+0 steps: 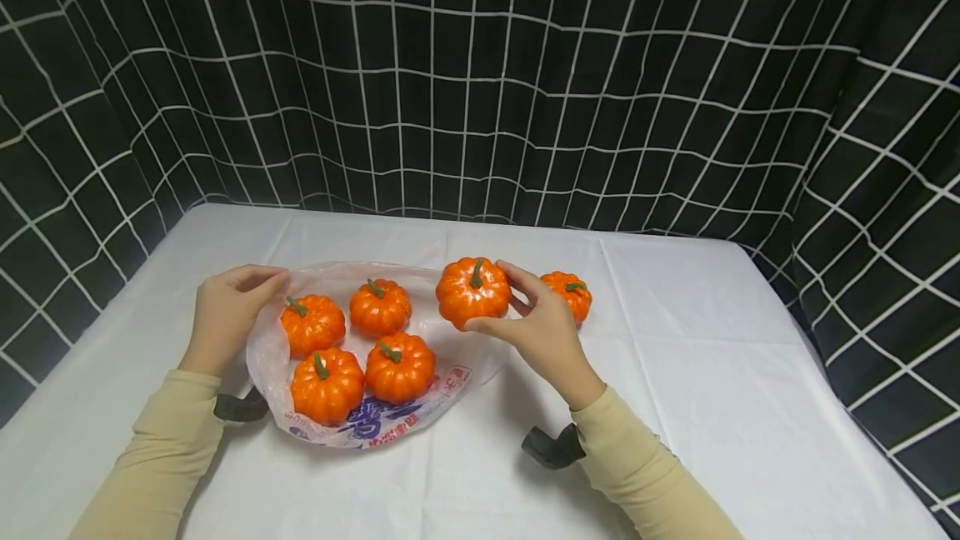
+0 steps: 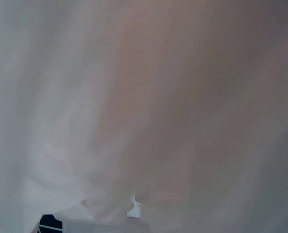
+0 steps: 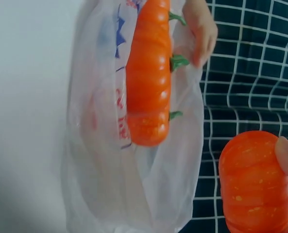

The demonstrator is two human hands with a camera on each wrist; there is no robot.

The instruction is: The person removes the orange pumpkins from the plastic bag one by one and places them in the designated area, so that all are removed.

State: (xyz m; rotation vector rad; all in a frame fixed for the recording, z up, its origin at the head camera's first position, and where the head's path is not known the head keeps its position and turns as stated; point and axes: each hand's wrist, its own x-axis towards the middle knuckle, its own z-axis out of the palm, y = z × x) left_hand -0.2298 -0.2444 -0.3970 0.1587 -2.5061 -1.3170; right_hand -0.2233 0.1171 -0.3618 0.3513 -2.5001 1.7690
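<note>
A translucent plastic bag (image 1: 480, 357) with red and purple print lies open on the table, several small orange pumpkins (image 1: 327, 387) with green stems inside it. At the bag's left rim, my left hand (image 1: 231, 311) pinches the plastic between thumb and fingers. My right hand (image 1: 543, 332) grips another orange pumpkin (image 1: 472, 292) by its side, thumb and fingers around it, raised over the bag's right end. In the right wrist view this pumpkin (image 3: 256, 182) hangs beside the bag's opening. Blurred pale plastic (image 2: 134, 121) fills nearly all of the left wrist view.
One more pumpkin (image 1: 570, 297) sits on the white-covered table (image 1: 712, 407), partly hidden behind my right hand. Black cloth (image 1: 480, 90) with a white grid surrounds the table's back and sides. A dark wrist strap piece (image 1: 553, 447) juts from each sleeve.
</note>
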